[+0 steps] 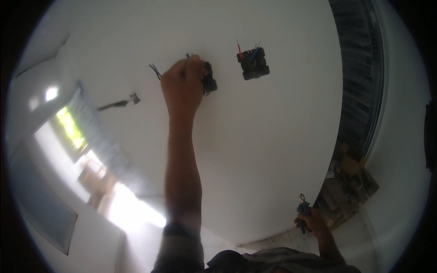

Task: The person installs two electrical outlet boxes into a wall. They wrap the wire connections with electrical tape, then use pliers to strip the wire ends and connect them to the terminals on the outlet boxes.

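overhead, we reach our left hand (183, 83) up to the white wall (273, 136), fingers curled tight on a black socket part (209, 81) just right of them to steady it, while our right hand (311, 221) grips pliers (302, 210) low, ready.

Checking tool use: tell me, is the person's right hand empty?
No, the right hand is lowered beside the body and grips blue-handled pliers, their tips pointing up.
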The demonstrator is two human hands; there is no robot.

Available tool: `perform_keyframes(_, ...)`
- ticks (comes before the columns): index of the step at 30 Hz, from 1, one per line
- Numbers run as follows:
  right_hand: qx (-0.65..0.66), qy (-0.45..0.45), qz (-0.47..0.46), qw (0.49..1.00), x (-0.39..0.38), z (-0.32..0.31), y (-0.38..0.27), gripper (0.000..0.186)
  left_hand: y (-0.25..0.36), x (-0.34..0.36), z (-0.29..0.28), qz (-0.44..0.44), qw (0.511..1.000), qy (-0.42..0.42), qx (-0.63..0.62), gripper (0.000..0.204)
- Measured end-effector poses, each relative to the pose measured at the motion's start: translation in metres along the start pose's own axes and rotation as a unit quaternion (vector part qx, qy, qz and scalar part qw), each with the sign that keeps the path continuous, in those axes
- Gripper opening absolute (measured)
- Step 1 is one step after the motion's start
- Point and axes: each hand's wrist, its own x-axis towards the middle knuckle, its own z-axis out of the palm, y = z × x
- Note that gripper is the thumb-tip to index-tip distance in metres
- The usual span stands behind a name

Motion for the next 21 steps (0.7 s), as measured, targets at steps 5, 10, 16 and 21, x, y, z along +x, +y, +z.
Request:
perform_keyframes(5, 0.026, -0.044, -0.06, 0.997, -0.004, 0.011, -0.025, 0.031, -0.006, -0.028, -0.001, 0.016, 0.985, 0.018, -0.172, 0.023)
perform_keyframes(10, -0.016, -0.063, -0.163, 0.984, 0.002, 0.026, -0.112, 0.036, -0.019, -0.033, -0.003, -0.007, 0.979, 0.033, -0.203, 0.022)
perform_keyframes(16, -0.184, -0.041, -0.41, 0.892, -0.027, 0.048, -0.244, 0.028, -0.022, -0.038, 0.0, -0.008, 0.965, 0.001, -0.262, 0.017)
perform_keyframes(21, -0.372, 0.061, -0.546, 0.748, -0.044, 0.089, -0.332, 0.025, -0.022, -0.035, 0.002, -0.005, 0.977, -0.033, -0.212, 0.016)
